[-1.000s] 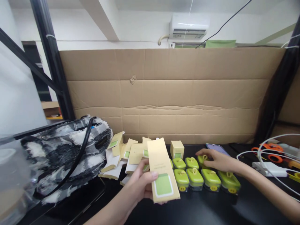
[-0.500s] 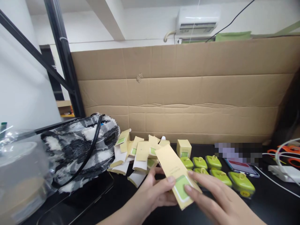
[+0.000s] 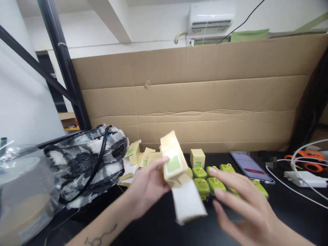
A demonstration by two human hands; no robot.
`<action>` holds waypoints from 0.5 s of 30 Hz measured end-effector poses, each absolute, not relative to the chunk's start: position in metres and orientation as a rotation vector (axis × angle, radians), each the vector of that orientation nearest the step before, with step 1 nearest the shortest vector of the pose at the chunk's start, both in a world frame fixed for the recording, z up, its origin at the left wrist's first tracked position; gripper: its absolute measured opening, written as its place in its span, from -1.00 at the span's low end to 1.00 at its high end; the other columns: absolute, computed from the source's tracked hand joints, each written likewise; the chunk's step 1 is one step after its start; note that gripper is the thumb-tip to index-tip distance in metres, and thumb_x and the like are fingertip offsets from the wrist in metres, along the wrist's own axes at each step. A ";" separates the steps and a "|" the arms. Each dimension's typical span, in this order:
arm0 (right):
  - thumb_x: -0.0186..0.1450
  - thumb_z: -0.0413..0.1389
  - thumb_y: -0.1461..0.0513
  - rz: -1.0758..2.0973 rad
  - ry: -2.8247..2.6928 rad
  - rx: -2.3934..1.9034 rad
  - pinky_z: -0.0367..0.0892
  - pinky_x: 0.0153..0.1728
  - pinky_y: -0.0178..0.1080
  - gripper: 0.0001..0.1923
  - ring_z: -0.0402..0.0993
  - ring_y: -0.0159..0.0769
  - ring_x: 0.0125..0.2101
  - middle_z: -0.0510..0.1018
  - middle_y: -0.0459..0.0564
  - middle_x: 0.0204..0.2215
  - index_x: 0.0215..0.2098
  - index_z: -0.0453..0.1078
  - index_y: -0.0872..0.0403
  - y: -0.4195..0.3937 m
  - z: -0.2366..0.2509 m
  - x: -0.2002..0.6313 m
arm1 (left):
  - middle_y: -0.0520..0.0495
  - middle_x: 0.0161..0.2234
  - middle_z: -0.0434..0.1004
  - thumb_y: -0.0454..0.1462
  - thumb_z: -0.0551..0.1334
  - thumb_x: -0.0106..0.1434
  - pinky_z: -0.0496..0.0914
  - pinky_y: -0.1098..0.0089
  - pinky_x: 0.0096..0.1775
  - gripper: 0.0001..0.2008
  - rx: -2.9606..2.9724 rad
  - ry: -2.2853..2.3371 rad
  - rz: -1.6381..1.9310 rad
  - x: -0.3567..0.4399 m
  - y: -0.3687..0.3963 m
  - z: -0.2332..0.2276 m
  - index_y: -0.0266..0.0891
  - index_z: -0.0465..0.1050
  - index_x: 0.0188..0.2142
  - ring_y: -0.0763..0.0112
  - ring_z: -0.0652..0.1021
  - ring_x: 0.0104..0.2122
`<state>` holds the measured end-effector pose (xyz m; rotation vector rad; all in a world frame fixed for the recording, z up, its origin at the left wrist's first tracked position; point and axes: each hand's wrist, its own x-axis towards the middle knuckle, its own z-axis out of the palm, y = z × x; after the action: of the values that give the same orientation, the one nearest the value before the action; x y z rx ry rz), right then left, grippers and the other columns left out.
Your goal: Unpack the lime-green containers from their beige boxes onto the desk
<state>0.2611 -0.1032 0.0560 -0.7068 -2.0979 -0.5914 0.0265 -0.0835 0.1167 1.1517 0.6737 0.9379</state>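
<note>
My left hand (image 3: 147, 186) grips a tan paper box (image 3: 173, 160) with a green label, now partly unfolded, its white flap (image 3: 188, 203) hanging down toward me. My right hand (image 3: 241, 201) hovers just right of the flap with fingers spread, holding nothing, and covers part of a row of green-lidded clear cases (image 3: 208, 181) on the black table (image 3: 159, 229). Behind my left hand lies a pile of flat tan boxes (image 3: 135, 157). One folded small box (image 3: 197, 158) stands upright behind the green cases.
A black-and-white fuzzy bag (image 3: 84, 160) lies at the left, with a clear plastic bag (image 3: 23, 191) beside it. A phone (image 3: 251, 167), white charger (image 3: 304, 178), cables and orange scissors (image 3: 307, 160) sit at the right. A cardboard wall (image 3: 205, 102) closes the back.
The flat box in my left hand has been opened up and its white flap now hangs down. My right hand has let go of it and drawn back to the right.
</note>
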 end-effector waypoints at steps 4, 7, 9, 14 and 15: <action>0.27 -0.03 0.27 -0.373 -2.224 -1.128 0.34 -0.09 0.02 -0.74 0.41 -0.05 -0.06 0.48 0.17 -0.08 -0.07 0.31 0.08 -0.048 0.089 0.267 | -0.40 0.06 0.35 -0.09 0.22 0.18 0.42 0.17 -0.13 -0.24 1.591 1.140 1.134 0.012 -0.048 0.155 -0.34 -0.12 0.21 0.09 0.51 -0.10; 0.24 0.13 0.22 -0.232 -2.355 -1.295 0.35 -0.11 0.01 -0.67 0.42 -0.09 -0.09 0.47 0.12 -0.11 -0.04 0.31 0.15 0.003 0.099 0.269 | -0.36 0.05 0.35 -0.17 0.42 -0.04 0.31 0.08 -0.02 -0.07 1.756 1.383 1.125 0.002 -0.015 0.168 -0.27 -0.08 0.21 -0.01 0.45 -0.03; 0.28 0.13 0.17 -0.145 -2.433 -1.369 0.33 -0.07 0.02 -0.68 0.41 -0.14 -0.07 0.45 0.06 -0.05 -0.03 0.32 0.11 0.028 0.097 0.270 | -0.31 0.00 0.39 -0.19 0.41 -0.02 0.24 -0.02 0.03 -0.24 1.856 1.541 1.040 -0.003 0.003 0.168 -0.30 0.14 0.13 -0.03 0.43 -0.02; 0.31 0.10 0.17 0.037 -2.495 -1.441 0.38 -0.13 -0.04 -0.74 0.45 -0.22 -0.14 0.47 0.02 -0.09 -0.07 0.36 0.11 0.053 0.091 0.272 | -0.16 0.15 0.23 -0.20 0.22 0.24 0.03 -0.16 0.13 -0.65 2.084 1.803 0.964 -0.010 0.023 0.163 -0.24 0.33 0.00 0.02 0.20 0.17; 0.31 0.10 0.17 0.055 -2.475 -1.439 0.38 -0.13 -0.04 -0.74 0.45 -0.22 -0.15 0.48 0.02 -0.10 -0.07 0.36 0.11 0.052 0.092 0.274 | -0.17 0.19 0.17 -0.20 0.22 0.23 -0.04 -0.19 0.15 -0.62 2.144 1.811 0.985 -0.010 0.022 0.162 -0.24 0.31 0.03 -0.02 0.13 0.20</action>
<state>0.2740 0.0520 0.0918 -1.4385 -2.4747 0.0551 -0.0103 0.0216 0.1620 2.1437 1.8111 0.9847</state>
